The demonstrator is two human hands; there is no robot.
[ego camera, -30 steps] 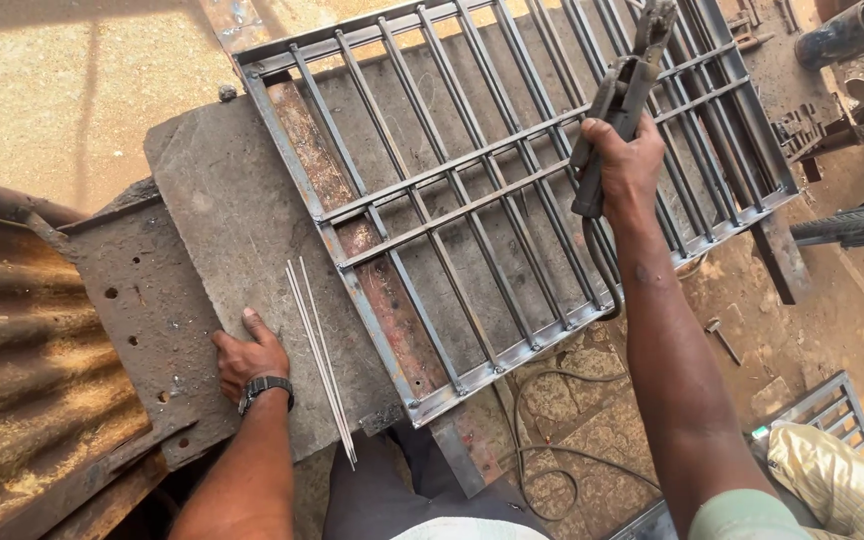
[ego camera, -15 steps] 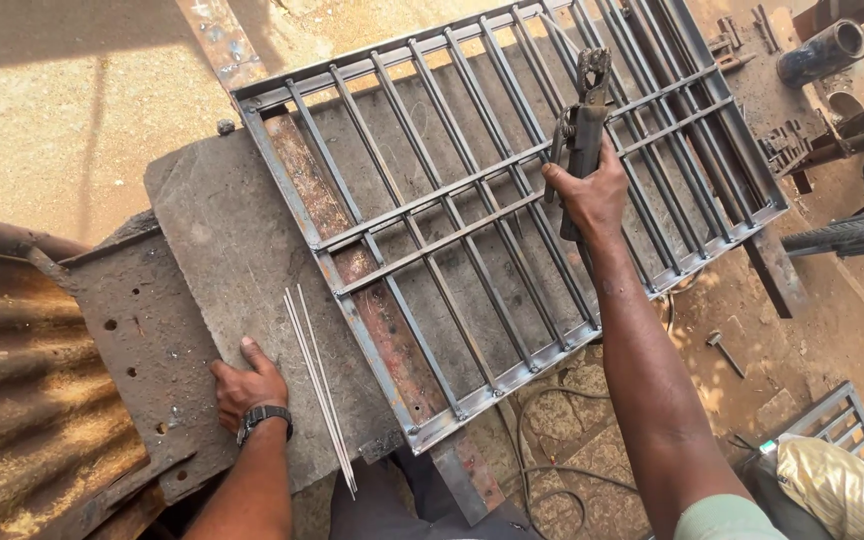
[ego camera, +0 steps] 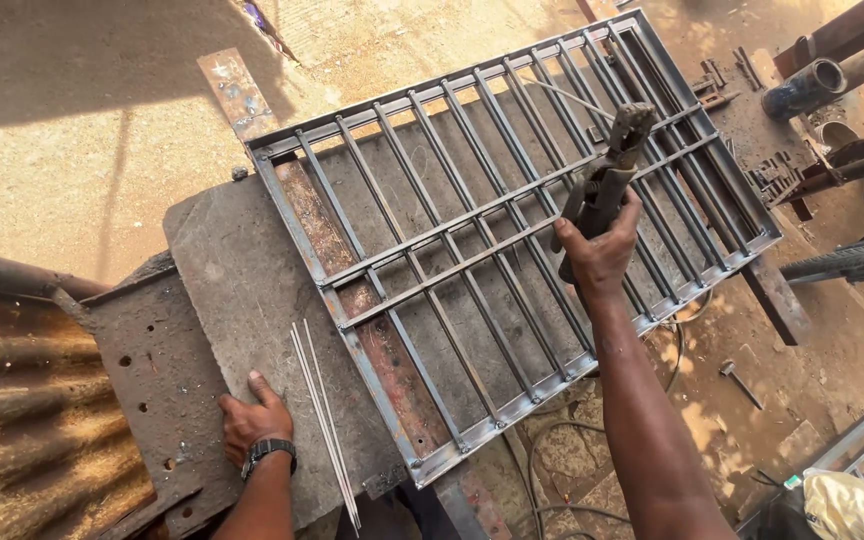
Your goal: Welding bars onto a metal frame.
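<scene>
Steel worktable plate (ego camera: 222,280) is bearing the left hand (ego camera: 252,420), lying flat and unclenched, beside thin welding rods (ego camera: 324,420). Farther up, the right hand (ego camera: 600,250) is clenching an electrode holder (ego camera: 604,172), w/ what is prob. a rod in its tip, over the barred metal grille (ego camera: 512,230).

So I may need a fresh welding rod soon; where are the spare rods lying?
In the head view, the spare rods lie low and left of centre on the grey slab, just right of the left hand and left of the metal grille.
</scene>
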